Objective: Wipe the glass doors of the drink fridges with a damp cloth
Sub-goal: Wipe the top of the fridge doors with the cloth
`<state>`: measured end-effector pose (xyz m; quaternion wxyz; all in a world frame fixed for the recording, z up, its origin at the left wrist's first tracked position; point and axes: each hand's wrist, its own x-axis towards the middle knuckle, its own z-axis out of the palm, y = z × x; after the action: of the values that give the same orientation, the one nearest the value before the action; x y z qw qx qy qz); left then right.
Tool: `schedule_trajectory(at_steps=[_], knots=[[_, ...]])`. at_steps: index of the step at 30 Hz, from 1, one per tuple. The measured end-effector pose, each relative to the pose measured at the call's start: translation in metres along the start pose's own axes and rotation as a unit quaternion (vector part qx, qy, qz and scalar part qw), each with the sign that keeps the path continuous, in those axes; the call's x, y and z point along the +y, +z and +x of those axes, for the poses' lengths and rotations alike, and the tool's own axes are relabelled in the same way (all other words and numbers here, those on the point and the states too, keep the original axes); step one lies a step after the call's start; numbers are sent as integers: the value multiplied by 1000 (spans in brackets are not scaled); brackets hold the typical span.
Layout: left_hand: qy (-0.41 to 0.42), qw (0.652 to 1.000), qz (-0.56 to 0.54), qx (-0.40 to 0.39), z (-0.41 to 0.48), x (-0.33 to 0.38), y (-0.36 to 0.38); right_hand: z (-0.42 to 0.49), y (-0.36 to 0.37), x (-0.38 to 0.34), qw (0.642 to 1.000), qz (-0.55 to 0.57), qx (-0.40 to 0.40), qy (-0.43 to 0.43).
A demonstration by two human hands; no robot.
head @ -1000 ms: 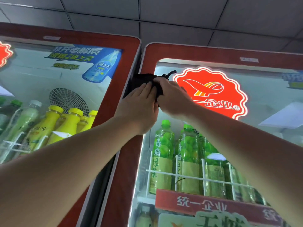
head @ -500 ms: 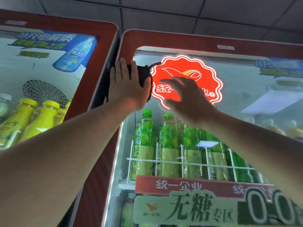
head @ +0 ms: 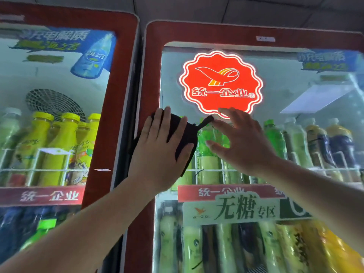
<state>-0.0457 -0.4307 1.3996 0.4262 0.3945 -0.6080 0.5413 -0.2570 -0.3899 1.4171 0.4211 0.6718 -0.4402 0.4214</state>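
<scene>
Cloth (head: 187,135) pressed against glass door (head: 279,91) beneath flat, straight-fingered left hand (head: 157,152), likely for even wiping contact; right hand (head: 240,142) just beside, fingers spread, holding nothing.

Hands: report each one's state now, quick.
Left hand: open, straight fingers pressing the black cloth against the right fridge's door.
Right hand: open, fingers spread, holding nothing.

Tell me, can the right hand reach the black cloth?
Probably yes. The right hand hovers open just beside the black cloth, nothing between them; the left hand only covers its left part.
</scene>
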Motion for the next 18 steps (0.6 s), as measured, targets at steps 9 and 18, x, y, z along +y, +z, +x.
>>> schedule_trajectory(at_steps=[9, 18], knots=[[106, 990, 32, -85, 57, -32, -23, -21, -5, 7, 998, -46, -42, -6], [-43, 998, 20, -33, 120, -4, -6, -34, -27, 41, 995, -75, -45, 47]])
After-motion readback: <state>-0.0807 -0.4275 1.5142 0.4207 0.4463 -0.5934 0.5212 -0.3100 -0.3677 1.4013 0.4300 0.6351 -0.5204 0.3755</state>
